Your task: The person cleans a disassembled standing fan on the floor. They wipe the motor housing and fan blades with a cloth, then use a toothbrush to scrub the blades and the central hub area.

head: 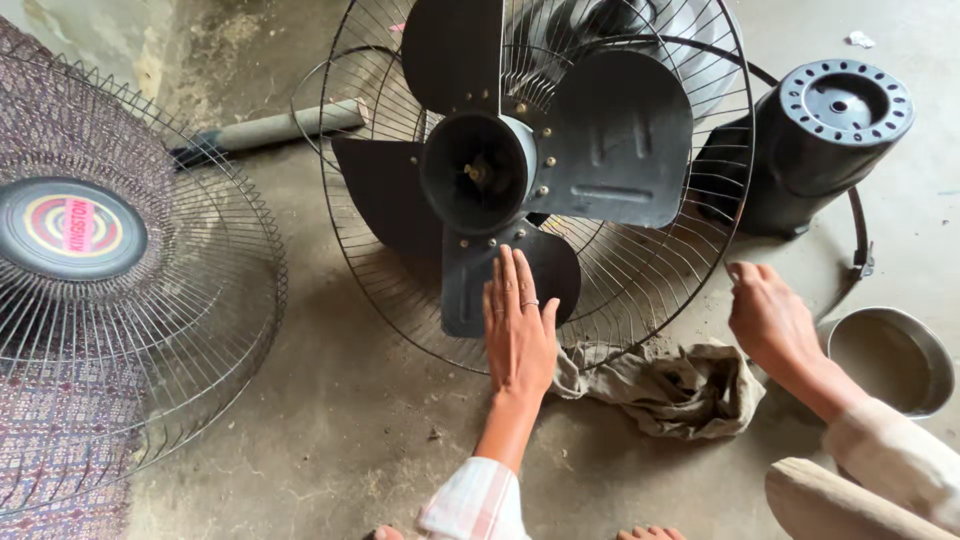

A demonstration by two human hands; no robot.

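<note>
A fan with black blades (610, 140) and a round black hub (478, 172) stands tilted on a concrete floor inside its rear wire guard (640, 290). My left hand (518, 330) lies flat, fingers together, against the lowest blade (470, 285). My right hand (768, 315) is at the guard's lower right rim, fingers curled at the wire. A crumpled dirty rag (680, 385) lies on the floor between both hands.
The detached front wire guard (200, 290) with a round centre badge lies at the left on a patterned mat. A black motor housing (825, 130) stands at the upper right, a metal bowl (895, 360) at the right, a grey pole (280, 125) behind.
</note>
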